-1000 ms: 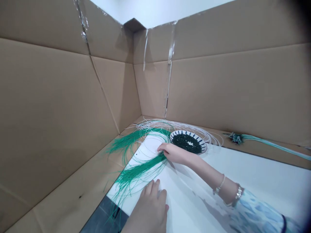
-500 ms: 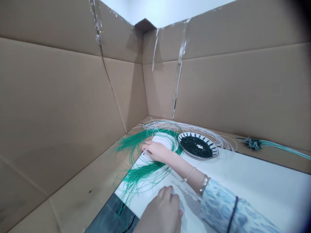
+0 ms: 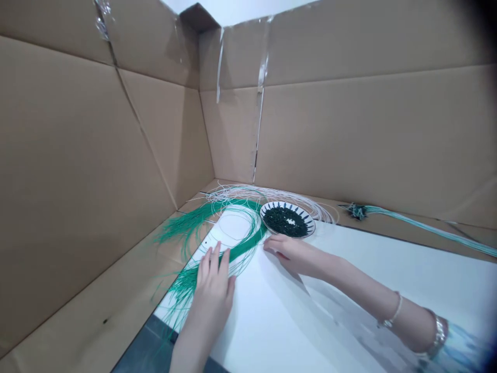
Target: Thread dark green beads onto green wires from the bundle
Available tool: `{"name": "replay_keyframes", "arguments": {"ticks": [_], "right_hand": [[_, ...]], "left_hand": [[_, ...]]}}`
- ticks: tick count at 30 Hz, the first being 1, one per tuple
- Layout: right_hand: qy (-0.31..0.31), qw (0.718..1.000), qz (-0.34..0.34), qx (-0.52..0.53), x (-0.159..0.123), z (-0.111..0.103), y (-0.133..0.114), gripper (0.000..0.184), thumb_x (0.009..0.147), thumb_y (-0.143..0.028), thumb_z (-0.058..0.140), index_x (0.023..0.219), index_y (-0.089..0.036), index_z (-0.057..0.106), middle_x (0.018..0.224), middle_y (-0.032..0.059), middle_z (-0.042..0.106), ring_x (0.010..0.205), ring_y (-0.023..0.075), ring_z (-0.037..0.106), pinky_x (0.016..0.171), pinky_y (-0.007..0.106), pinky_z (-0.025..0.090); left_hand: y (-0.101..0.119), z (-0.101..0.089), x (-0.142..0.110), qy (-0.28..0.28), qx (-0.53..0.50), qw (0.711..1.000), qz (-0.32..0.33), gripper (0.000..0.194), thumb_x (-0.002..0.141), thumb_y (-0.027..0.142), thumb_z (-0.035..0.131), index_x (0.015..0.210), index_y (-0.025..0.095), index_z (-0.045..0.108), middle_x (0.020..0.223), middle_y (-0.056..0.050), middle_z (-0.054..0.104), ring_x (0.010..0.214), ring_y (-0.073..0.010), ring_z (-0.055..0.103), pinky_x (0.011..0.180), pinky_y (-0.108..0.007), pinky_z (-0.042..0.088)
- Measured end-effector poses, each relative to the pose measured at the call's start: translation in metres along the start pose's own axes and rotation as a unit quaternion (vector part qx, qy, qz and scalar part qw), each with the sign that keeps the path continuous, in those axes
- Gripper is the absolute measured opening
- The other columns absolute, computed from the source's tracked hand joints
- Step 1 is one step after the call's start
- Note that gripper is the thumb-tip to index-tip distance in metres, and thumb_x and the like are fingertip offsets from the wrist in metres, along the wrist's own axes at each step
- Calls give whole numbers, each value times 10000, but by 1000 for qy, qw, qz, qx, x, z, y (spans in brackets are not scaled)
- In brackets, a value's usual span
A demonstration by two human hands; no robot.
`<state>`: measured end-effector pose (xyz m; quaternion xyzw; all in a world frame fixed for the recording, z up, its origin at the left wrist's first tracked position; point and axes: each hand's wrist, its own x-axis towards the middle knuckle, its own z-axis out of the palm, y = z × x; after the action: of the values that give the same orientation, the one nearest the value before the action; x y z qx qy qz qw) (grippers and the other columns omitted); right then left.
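Observation:
A wide fan of thin green strands (image 3: 202,243) lies across the white board (image 3: 295,316), bunched into a thick band near the plate. My left hand (image 3: 213,285) rests flat on these strands with its fingers apart, holding nothing. My right hand (image 3: 289,254) lies just below the round blue-and-white plate (image 3: 306,223), its fingertips at the green band. Dark green beads (image 3: 285,221) fill the plate. Behind it curve loops of fine white strands (image 3: 248,194).
Cardboard walls and a cardboard floor enclose the board, with strips of clear tape at the back corner. A knotted bundle of pale green strands (image 3: 357,210) lies on the cardboard at the right. A dark tiled surface (image 3: 143,352) shows at the bottom.
My left hand has moved up onto the green strands. My right hand has shifted right, toward the plate, and the view has tilted slightly.

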<state>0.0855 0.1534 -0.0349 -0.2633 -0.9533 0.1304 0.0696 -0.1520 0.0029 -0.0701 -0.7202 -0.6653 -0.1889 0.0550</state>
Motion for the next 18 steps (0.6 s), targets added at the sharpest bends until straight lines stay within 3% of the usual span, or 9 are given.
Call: {"name": "replay_keyframes", "arguments": {"ticks": [5, 9, 12, 15, 18], "right_hand": [[1, 1000, 13, -11, -25, -1, -11, 244, 1020, -274, 660, 1245, -180, 671, 1299, 96, 683, 1120, 255, 691, 942, 470, 591], [-8, 996, 68, -51, -31, -12, -9, 160, 1022, -264, 659, 1135, -159, 701, 1155, 72, 729, 1015, 224, 719, 877, 426, 611], [-5, 991, 105, -87, -26, -17, -10, 159, 1025, -280, 655, 1116, -159, 706, 1127, 71, 733, 967, 211, 723, 855, 411, 614], [7, 992, 89, -93, -11, -17, -15, 187, 1023, -280, 657, 1169, -169, 696, 1207, 85, 715, 1046, 233, 709, 899, 439, 603], [23, 996, 41, -70, 15, -12, -22, 268, 1020, -276, 660, 1272, -185, 661, 1332, 101, 667, 1144, 264, 681, 955, 481, 585]], "left_hand": [[-7, 8, -1, 9, 31, 999, -18, 421, 1032, 217, 462, 1395, 27, 557, 1290, -246, 677, 1183, -391, 633, 974, -560, 532], [-1, -2, -4, 13, 58, 998, -15, 330, 987, 125, 482, 1259, 77, 664, 1122, -195, 722, 996, -373, 675, 856, -557, 539], [3, -7, -4, 12, 72, 997, -11, 258, 956, 102, 515, 1116, 121, 717, 1049, -167, 733, 949, -363, 685, 896, -599, 516], [10, -8, -8, 9, 82, 996, -15, 253, 957, 111, 515, 1097, 116, 725, 1173, -234, 718, 1095, -411, 674, 992, -679, 457], [21, -3, -7, -11, 80, 997, -8, 347, 987, 154, 495, 1279, 64, 662, 1464, -307, 577, 1366, -454, 537, 1120, -716, 356]]}}
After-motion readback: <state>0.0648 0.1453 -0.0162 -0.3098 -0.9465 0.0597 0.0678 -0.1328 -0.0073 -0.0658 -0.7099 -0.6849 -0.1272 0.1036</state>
